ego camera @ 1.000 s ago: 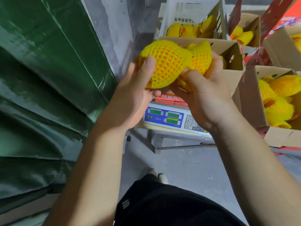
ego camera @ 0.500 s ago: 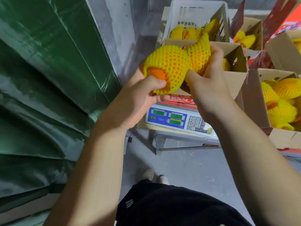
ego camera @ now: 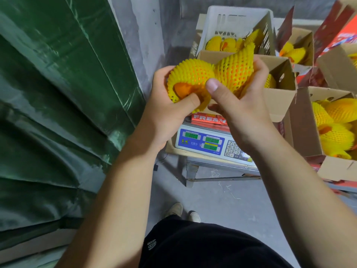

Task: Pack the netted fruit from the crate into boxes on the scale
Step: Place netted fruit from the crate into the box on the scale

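Two orange fruits in yellow foam netting are held up in front of me. My left hand grips the left netted fruit, whose orange skin shows through the net's open end. My right hand grips the right netted fruit, its net tapering to a point at the top. Both are above the near wall of an open cardboard box that stands on the scale. Behind the box is a white plastic crate with more netted fruit.
To the right stand other cardboard boxes filled with netted fruit, and red printed cartons behind them. A green tarp hangs on the left against a grey wall. Bare concrete floor and my shoes are below the scale stand.
Both hands have turned the two fruits and brought them together; the left fruit's open net end now faces me, and my right thumb has come over the front.
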The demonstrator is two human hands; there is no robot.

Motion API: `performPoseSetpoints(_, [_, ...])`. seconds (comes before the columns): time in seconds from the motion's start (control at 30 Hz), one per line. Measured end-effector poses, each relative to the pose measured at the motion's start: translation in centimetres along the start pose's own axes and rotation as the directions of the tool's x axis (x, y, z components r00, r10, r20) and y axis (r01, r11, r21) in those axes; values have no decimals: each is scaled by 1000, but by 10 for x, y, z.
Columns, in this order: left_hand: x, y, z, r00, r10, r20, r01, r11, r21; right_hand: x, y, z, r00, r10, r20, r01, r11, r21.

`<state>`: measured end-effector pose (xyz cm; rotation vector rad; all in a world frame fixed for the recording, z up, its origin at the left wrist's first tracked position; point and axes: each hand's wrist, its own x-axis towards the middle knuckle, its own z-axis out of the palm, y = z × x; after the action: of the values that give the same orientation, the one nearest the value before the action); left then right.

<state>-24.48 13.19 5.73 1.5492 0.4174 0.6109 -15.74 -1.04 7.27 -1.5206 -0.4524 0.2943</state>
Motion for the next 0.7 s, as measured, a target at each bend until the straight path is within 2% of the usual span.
performPoseSetpoints(0.17, [0, 2, 1, 997, 74, 31, -76, 996, 44, 0, 0, -1, 999, -29, 37, 30, 999, -20])
performPoseSetpoints(0.4, [-1, 1, -1, 989, 45, 138, -46, 999, 3, -2, -3, -3, 998, -11, 60, 8, 999, 40])
performPoseSetpoints(0.53, [0, 1, -3, 991, 46, 127, -44, 999, -21, -2, -3, -4, 998, 33, 56, -45, 973, 226])
performPoseSetpoints(0.7, [-1, -1, -3, 989, 40, 143, -33, 998, -49, 0, -5, -11, 998, 17, 66, -31, 977, 213])
